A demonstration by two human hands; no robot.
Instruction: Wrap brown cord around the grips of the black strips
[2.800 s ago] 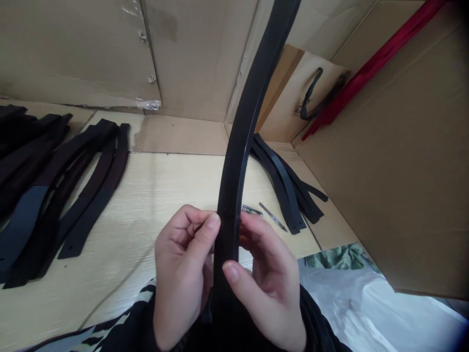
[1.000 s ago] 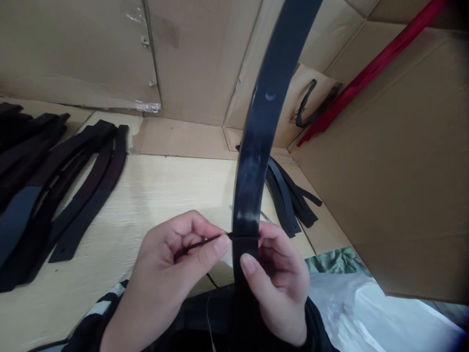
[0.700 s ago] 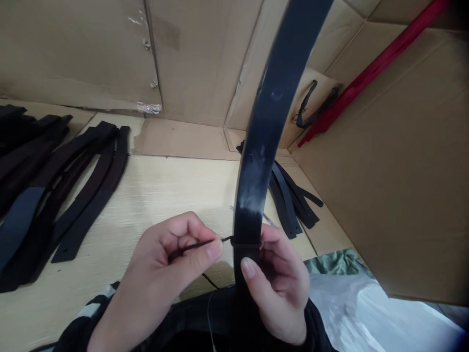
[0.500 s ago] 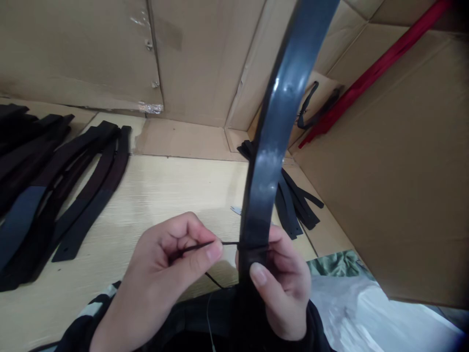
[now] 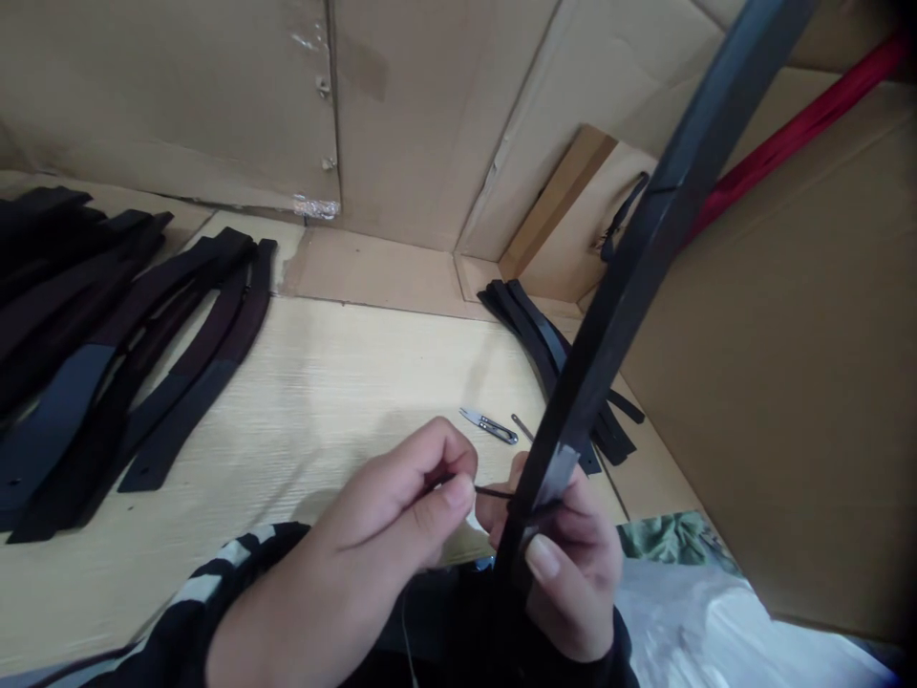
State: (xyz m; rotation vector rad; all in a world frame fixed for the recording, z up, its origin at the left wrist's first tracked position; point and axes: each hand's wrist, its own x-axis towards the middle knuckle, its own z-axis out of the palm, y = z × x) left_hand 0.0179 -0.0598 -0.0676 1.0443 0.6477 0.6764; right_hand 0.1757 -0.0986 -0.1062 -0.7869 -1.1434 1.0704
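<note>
A long, dark curved strip [image 5: 623,287] rises from my right hand [image 5: 573,564] toward the upper right. The fingers of that hand are wrapped round its lower end, with the thumb on the near face. Thin black cord [image 5: 493,492] goes round the strip near those fingers and runs left, taut, to my left hand [image 5: 401,516], which pinches it between thumb and forefinger. Thread snips [image 5: 489,426] lie on the table just beyond my hands, beside a small thin metal tool [image 5: 522,426] partly behind the strip.
Dark curved strips [image 5: 193,354] are piled on the table [image 5: 358,373] at the left. More strips [image 5: 526,330] lie at the back right. Cardboard walls [image 5: 408,124] enclose the back and right. A red band [image 5: 802,124] hangs at upper right, and clear plastic [image 5: 688,621] lies lower right.
The strip has tilted further right and turned to show its narrower side. My left hand has moved right, closer to the strip, still pinching the cord. The snips have come into fuller view.
</note>
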